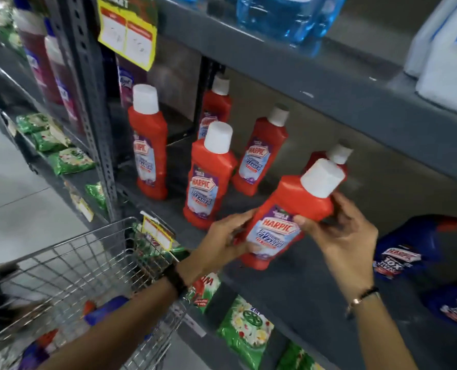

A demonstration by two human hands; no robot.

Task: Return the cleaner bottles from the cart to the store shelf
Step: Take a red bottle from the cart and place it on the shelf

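A red cleaner bottle with a white cap is tilted over the front of the grey shelf. My left hand grips its lower left side. My right hand grips its upper right side, just below the cap. Several matching red bottles stand upright on the shelf behind it. The wire cart is at the lower left, holding more bottles, blurred.
Blue cleaner bottles lie at the right end of the shelf. Green packets fill the shelf below. Blue and white containers stand on the shelf above. A yellow price tag hangs from the upright post.
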